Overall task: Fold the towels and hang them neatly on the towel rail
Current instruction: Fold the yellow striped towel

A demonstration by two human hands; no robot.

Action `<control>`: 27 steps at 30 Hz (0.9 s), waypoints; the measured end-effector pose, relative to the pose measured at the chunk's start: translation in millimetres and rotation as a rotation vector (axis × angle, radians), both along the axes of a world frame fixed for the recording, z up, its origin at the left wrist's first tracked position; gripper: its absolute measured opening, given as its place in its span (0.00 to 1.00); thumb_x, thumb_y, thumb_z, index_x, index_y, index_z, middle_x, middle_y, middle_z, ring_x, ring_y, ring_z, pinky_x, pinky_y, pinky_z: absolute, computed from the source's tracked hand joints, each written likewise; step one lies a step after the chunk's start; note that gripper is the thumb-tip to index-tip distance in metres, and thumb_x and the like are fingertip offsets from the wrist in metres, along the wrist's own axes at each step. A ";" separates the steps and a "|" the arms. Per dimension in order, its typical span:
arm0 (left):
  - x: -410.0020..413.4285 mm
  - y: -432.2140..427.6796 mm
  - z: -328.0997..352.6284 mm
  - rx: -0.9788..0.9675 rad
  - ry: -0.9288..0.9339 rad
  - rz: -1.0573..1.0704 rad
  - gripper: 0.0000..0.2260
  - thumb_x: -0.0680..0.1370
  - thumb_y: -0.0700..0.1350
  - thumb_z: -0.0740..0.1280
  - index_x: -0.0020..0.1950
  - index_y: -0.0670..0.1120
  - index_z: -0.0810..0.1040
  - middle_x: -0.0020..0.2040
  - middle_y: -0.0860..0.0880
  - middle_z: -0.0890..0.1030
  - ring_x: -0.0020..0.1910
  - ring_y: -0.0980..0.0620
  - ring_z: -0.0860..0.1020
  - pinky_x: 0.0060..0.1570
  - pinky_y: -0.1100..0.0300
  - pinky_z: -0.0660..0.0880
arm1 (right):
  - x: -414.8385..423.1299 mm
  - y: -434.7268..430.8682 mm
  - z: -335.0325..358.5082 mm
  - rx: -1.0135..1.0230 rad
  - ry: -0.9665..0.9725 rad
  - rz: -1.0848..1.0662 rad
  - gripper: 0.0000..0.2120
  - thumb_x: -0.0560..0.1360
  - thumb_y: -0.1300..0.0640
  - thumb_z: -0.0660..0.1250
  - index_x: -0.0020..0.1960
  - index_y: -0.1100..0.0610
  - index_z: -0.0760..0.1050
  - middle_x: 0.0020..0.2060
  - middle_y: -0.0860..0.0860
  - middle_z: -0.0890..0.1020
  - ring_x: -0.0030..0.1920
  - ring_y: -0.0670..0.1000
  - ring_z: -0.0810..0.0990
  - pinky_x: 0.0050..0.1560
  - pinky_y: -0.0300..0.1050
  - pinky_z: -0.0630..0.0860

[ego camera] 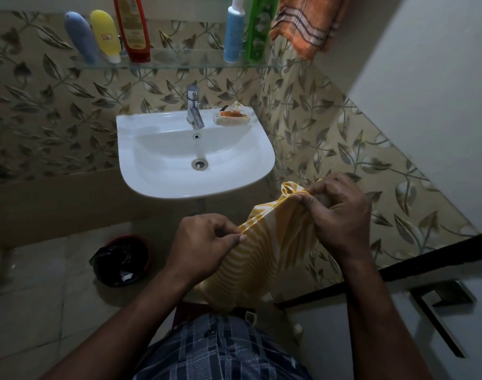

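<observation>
Bathroom sink behind, both hands' fingers pinching yellow-striped towel edge

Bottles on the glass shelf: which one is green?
The green bottle, rightmost on the glass shelf, beside the white-and-blue bottle. The grey-blue, yellow and red ones stand at the left end.

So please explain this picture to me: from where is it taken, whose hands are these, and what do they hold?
The one picture comes from a camera worn on a person's head, looking down. No machine is here, only two bare hands. The left hand and right hand both pinch the top edge of a yellow-and-white striped towel, which hangs down between them. Behind is a white wall basin. An orange striped towel hangs top right.
</observation>
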State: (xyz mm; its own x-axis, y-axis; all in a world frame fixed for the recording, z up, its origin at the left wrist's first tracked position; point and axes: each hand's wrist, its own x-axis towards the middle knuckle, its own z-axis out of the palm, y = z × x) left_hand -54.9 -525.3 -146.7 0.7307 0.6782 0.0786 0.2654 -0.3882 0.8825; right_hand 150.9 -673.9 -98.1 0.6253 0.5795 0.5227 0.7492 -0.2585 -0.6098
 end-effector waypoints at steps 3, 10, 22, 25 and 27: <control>0.5 0.1 0.6 0.030 0.004 0.098 0.08 0.72 0.46 0.81 0.37 0.53 0.85 0.36 0.59 0.85 0.38 0.61 0.84 0.41 0.51 0.83 | 0.4 0.1 -1.9 0.000 0.000 -0.005 0.11 0.70 0.54 0.82 0.42 0.60 0.84 0.40 0.51 0.81 0.42 0.48 0.79 0.45 0.38 0.74; -0.4 2.4 -2.3 -0.092 -0.069 0.097 0.05 0.76 0.43 0.77 0.47 0.54 0.87 0.42 0.57 0.86 0.42 0.57 0.84 0.45 0.52 0.83 | -4.1 2.4 -3.8 -0.010 -0.014 -0.021 0.10 0.70 0.54 0.82 0.41 0.58 0.84 0.40 0.49 0.80 0.41 0.42 0.76 0.45 0.32 0.71; 6.2 -4.7 -4.4 -0.010 -0.100 -0.023 0.06 0.77 0.47 0.70 0.48 0.49 0.87 0.43 0.55 0.83 0.46 0.56 0.82 0.45 0.65 0.74 | -28.2 15.6 -29.2 -0.087 0.083 0.126 0.13 0.72 0.56 0.80 0.55 0.53 0.87 0.48 0.50 0.82 0.48 0.46 0.80 0.52 0.39 0.77; 7.2 -4.2 -3.2 0.101 -0.107 -0.138 0.06 0.78 0.45 0.70 0.49 0.47 0.87 0.45 0.54 0.82 0.47 0.57 0.81 0.46 0.63 0.74 | -39.2 20.9 -36.5 -0.244 0.183 0.460 0.15 0.73 0.47 0.77 0.56 0.52 0.88 0.46 0.48 0.80 0.48 0.43 0.80 0.49 0.33 0.73; 5.6 -0.7 -3.0 0.127 -0.117 -0.183 0.05 0.78 0.44 0.71 0.49 0.47 0.87 0.44 0.55 0.82 0.46 0.58 0.80 0.45 0.66 0.72 | -37.1 22.1 -39.8 -0.294 0.275 0.512 0.14 0.73 0.43 0.76 0.52 0.51 0.88 0.44 0.46 0.81 0.46 0.44 0.81 0.46 0.36 0.74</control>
